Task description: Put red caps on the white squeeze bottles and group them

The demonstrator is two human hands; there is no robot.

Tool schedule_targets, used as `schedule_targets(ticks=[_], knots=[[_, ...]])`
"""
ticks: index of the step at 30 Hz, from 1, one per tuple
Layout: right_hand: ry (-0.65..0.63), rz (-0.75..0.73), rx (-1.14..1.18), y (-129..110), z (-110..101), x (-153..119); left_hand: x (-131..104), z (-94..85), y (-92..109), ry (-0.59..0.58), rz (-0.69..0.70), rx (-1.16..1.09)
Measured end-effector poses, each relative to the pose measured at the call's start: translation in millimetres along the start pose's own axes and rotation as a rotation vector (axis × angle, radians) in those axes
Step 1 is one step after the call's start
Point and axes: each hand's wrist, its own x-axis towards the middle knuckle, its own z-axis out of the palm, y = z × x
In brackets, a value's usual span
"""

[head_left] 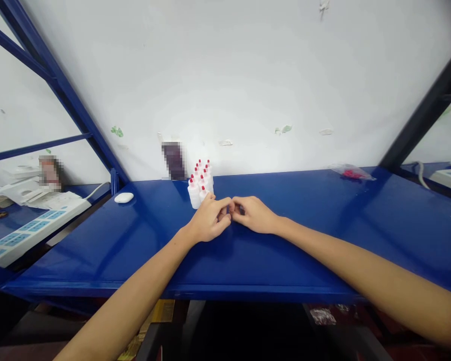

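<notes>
Both hands meet over the middle of the blue table (pixel 304 260), their fingertips touching or almost touching. My left hand (pixel 209 219) is closed, thumb and fingers curled toward the right one. From the other side, my right hand (pixel 256 214) pinches with thumb and forefinger. Whatever sits between the fingertips, if anything, is too small or hidden to make out. Just behind my left hand stands a cluster of several small white squeeze bottles (pixel 194 195) with red tips, upright and close together. My left hand hides part of the nearest ones.
A clear plastic bag (pixel 352 173) with small red pieces lies at the back right. Toward the left edge rests a white rounded case (pixel 124 198). A blurred dark upright object (pixel 176 160) leans against the wall. Beyond the blue frame post (pixel 71 105) lies a power strip (pixel 37 228).
</notes>
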Motion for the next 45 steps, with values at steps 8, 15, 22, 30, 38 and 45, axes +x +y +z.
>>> schedule_targets(ticks=[8, 15, 22, 30, 38, 45], knots=[[0.122, 0.226, 0.734, -4.0, 5.0, 8.3, -0.1, 14.4, -9.5, 0.151, -0.139, -0.18], [0.129, 0.25, 0.86, -2.1, 9.6, 10.0, 2.4, 14.0, -12.5, 0.333, -0.018, 0.012], [0.109, 0.216, 0.927, -0.5, 10.8, 9.6, 1.5, 17.5, -9.6, 0.265, 0.025, -0.096], [0.067, 0.143, 0.81, -5.9, 7.7, 0.7, 1.2, 17.6, -7.1, 0.142, 0.02, -0.121], [0.115, 0.116, 0.715, -2.8, 9.1, -1.3, 0.8, 18.4, -7.1, 0.168, 0.032, -0.106], [0.11, 0.113, 0.704, -5.4, 7.8, -2.7, 0.3, 19.1, -5.9, 0.148, 0.031, -0.143]])
